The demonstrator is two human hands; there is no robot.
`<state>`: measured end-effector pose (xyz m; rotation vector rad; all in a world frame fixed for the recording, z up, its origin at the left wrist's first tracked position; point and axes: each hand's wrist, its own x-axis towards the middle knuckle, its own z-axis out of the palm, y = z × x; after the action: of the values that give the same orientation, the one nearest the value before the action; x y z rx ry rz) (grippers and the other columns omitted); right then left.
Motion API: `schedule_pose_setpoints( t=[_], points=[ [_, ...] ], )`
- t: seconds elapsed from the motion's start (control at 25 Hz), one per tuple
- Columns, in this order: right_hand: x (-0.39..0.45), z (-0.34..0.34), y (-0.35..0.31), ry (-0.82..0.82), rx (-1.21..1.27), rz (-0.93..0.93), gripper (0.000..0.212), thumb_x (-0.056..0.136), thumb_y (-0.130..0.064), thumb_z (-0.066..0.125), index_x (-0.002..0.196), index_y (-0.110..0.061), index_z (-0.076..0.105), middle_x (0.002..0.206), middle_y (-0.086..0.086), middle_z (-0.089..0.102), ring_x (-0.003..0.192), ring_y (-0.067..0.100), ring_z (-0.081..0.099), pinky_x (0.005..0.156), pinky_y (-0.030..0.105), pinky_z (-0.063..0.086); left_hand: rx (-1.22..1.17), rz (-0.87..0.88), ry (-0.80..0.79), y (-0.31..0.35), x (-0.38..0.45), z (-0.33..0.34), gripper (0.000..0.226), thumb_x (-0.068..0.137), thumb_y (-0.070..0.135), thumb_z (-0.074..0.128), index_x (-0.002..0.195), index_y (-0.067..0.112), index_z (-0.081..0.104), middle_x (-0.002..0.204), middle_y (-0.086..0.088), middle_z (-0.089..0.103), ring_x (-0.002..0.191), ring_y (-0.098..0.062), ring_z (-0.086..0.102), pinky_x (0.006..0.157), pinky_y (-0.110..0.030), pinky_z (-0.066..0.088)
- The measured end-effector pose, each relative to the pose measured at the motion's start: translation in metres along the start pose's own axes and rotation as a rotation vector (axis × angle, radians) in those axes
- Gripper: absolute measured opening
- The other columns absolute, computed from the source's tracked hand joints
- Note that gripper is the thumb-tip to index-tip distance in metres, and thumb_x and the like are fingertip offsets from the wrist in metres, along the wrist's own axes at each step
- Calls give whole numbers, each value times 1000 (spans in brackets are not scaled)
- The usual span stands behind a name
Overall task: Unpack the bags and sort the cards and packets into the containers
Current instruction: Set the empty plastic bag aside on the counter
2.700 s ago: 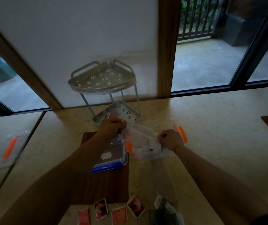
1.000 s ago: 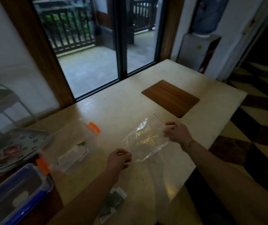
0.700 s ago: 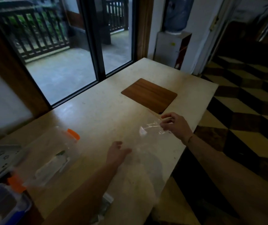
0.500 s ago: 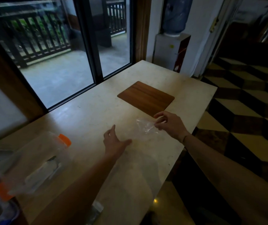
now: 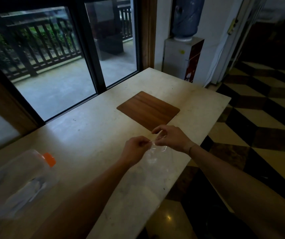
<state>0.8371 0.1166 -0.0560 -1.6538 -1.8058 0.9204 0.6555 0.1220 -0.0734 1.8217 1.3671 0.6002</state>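
A clear, empty-looking plastic bag [image 5: 153, 156] hangs over the pale table [image 5: 93, 135] near its right edge. My left hand [image 5: 134, 150] pinches the bag's top edge from the left. My right hand [image 5: 171, 138] pinches the same edge from the right, fingers close to the left hand's. At the far left lies a clear plastic container [image 5: 15, 181] with an orange clip [image 5: 49, 159]; something pale shows inside it.
A brown wooden mat [image 5: 148, 111] lies on the table just beyond my hands. The table's right edge drops to a checkered floor [image 5: 259, 135]. A water dispenser [image 5: 183, 54] stands past the far corner. Glass doors [image 5: 60, 66] run along the back.
The view has swung right, away from the rack and blue-lidded box. My left hand, open over the table half a second ago, now grips the bag's top edge beside my right hand.
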Motion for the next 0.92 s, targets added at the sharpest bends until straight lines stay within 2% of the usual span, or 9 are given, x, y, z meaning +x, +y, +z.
schedule_pose_setpoints(
  t=[0.08, 0.2, 0.28, 0.36, 0.44, 0.6, 0.72, 0.84, 0.92],
  points=[
    [-2, -6, 15, 5, 78, 39, 43, 72, -21, 81, 111, -24, 65, 98, 1, 70, 89, 13, 67, 80, 30, 58, -70, -44, 10, 3, 5, 6, 16, 91, 22, 61, 98, 14, 74, 87, -2, 72, 77, -14, 66, 78, -31, 54],
    [-9, -10, 44, -51, 146, 144, 52, 69, -27, 84, 116, -20, 62, 101, 3, 69, 93, 21, 67, 85, 36, 56, -192, -154, 27, 3, 11, 11, 15, 92, 22, 61, 93, 13, 73, 86, -7, 71, 75, -18, 64, 74, -31, 53],
    [-15, -5, 64, -162, 128, 202, 44, 72, -28, 82, 112, -19, 64, 103, 4, 69, 94, 20, 66, 85, 33, 56, -309, -252, 42, 0, 16, 10, 13, 92, 22, 62, 92, 13, 72, 87, -7, 70, 73, -18, 61, 69, -28, 51],
    [-22, 4, 80, -259, 127, 287, 33, 76, -27, 79, 106, -19, 68, 104, 1, 68, 89, 11, 63, 75, 23, 52, -369, -332, 61, -8, 20, 9, 11, 92, 21, 62, 90, 14, 70, 85, -6, 68, 71, -16, 57, 64, -27, 47],
    [-30, 11, 96, -293, 149, 412, 26, 77, -26, 78, 101, -19, 71, 103, 1, 69, 85, 6, 60, 67, 20, 46, -350, -387, 83, -22, 23, 10, 8, 91, 20, 63, 88, 15, 69, 82, -5, 66, 68, -15, 55, 60, -25, 45],
    [-47, 23, 129, -381, 250, 556, 22, 81, -24, 76, 101, -17, 70, 98, -1, 72, 81, 8, 66, 78, 27, 48, -292, -459, 126, -62, 26, 24, 10, 89, 16, 66, 90, 7, 69, 73, -6, 62, 57, -12, 51, 49, -17, 41],
    [-56, 36, 143, -367, 307, 571, 24, 81, -21, 76, 102, -13, 70, 92, 2, 73, 72, 8, 67, 71, 23, 49, -253, -504, 108, -90, 30, 40, 9, 89, 13, 65, 88, 5, 69, 67, -3, 62, 52, -10, 49, 43, -14, 38],
    [-59, 49, 153, -266, 333, 567, 21, 81, -14, 75, 97, -1, 70, 80, 13, 69, 56, 9, 61, 54, 19, 47, -228, -552, 69, -111, 34, 57, 12, 90, 11, 63, 79, 9, 65, 66, -3, 60, 55, -13, 48, 51, -22, 39],
    [-55, 59, 161, -221, 291, 575, 19, 80, -12, 76, 92, 2, 71, 74, 11, 67, 52, 8, 57, 49, 17, 46, -219, -560, 67, -122, 39, 66, 13, 89, 8, 63, 77, 9, 64, 67, -5, 59, 62, -19, 51, 60, -26, 40]
  ],
)
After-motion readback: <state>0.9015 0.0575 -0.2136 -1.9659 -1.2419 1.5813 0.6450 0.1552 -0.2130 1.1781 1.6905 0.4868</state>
